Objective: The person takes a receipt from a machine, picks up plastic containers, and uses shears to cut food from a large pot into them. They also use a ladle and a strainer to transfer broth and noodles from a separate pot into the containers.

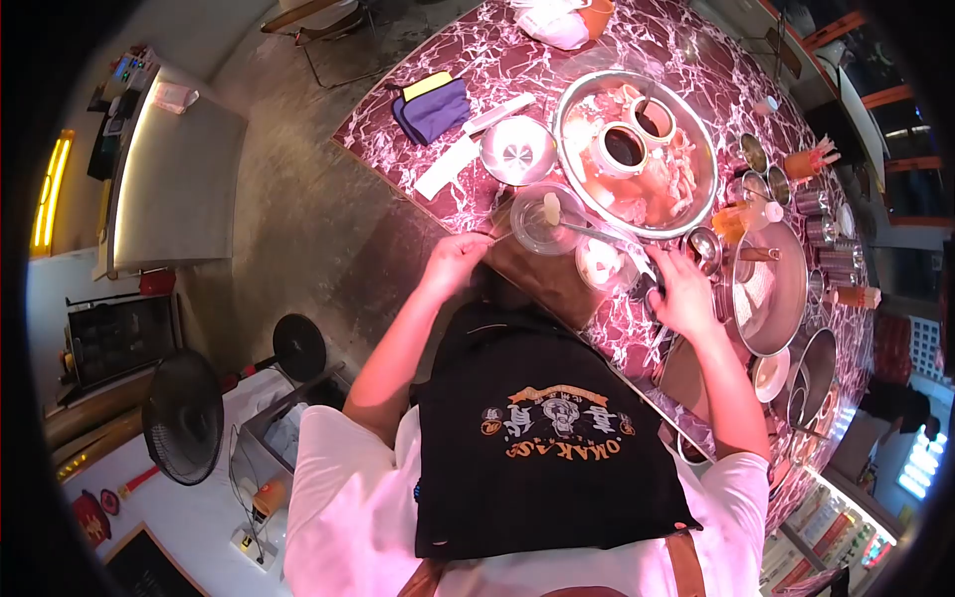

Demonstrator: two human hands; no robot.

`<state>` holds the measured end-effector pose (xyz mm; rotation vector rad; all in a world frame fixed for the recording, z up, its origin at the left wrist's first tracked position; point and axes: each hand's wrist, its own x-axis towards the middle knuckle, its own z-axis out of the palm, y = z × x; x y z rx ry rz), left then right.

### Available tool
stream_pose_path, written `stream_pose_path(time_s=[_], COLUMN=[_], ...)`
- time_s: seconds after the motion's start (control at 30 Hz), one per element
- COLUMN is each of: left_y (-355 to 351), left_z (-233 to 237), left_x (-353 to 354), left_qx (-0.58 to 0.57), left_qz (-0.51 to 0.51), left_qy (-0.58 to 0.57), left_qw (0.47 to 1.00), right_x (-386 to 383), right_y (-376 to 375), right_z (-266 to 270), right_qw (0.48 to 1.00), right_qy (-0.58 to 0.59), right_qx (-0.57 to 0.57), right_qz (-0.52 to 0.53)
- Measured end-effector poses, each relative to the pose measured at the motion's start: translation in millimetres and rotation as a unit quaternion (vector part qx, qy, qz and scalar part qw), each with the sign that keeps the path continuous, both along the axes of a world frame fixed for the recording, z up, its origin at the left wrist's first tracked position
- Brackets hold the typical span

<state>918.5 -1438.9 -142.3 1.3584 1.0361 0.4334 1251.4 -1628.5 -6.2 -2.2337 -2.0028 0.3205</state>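
My left hand (458, 263) is closed in a pinch at the left of the table, close to the clear bowl (537, 237). What its fingertips hold is too small to make out. A small pale piece (551, 207) shows in the bowl. My right hand (683, 291) is closed around a long silver knife-like utensil (599, 235), whose tip points left over the bowl. Below that utensil stands a small cup with white contents (599, 263). A brown board (545, 284) lies under the bowl at the table edge.
A large metal basin (708, 204) holds meat and two round pots of dark liquid. To its left are a white plate (518, 149) and a folded purple cloth (434, 109). A big round pan (771, 323), cans and small metal bowls crowd the right side.
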Motion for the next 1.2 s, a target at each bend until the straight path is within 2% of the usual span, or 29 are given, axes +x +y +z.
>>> stream_pose_path(time_s=[0.03,0.07,0.13,0.23,0.37,0.43,0.5,0.57,0.87,0.97,1.0,1.1,1.2], left_y=[-10,-19,-38,-60,-67,-66,-64,-64,-74,-70,-65,-52,-35], left_z=[1,2,-4,0,-8,-10,-9,-5,-19,-6,12,38,54], left_x=[2,1,5,12,10,7,5,5,12,6,4,1,5], left_qx=[0.026,0.030,0.069,0.079,0.078,0.064,0.076,0.085,0.078,0.112,0.133,0.177,0.230], left_qz=[0.017,0.014,0.034,0.056,0.076,0.092,0.099,0.092,0.064,0.069,0.065,0.044,0.017], left_qy=[-0.011,0.022,0.002,0.010,0.043,0.045,0.046,0.055,0.061,0.102,0.124,0.170,0.191], left_qw=[0.999,0.999,0.997,0.995,0.993,0.993,0.991,0.991,0.993,0.986,0.981,0.968,0.954], right_x=[-8,-17,-38,-61,-47,-36,-33,-32,-54,-38,-33,-27,-28], right_y=[-1,-2,2,9,1,-5,-2,2,28,26,24,25,25], right_z=[1,-7,-22,-41,-51,-34,-3,4,-33,-34,-28,7,19], right_qw=[0.996,0.993,0.986,0.991,0.991,0.993,0.986,0.986,0.986,0.983,0.985,0.977,0.982], right_qy=[0.063,0.079,0.097,0.085,0.091,0.097,0.093,0.061,0.085,0.115,0.115,0.088,0.068], right_qx=[-0.038,-0.041,-0.070,-0.043,-0.068,-0.049,-0.111,-0.131,-0.123,-0.135,-0.126,-0.181,-0.163], right_qz=[-0.048,-0.071,-0.116,-0.090,-0.069,-0.045,-0.087,-0.080,-0.079,-0.044,-0.036,-0.070,-0.067])
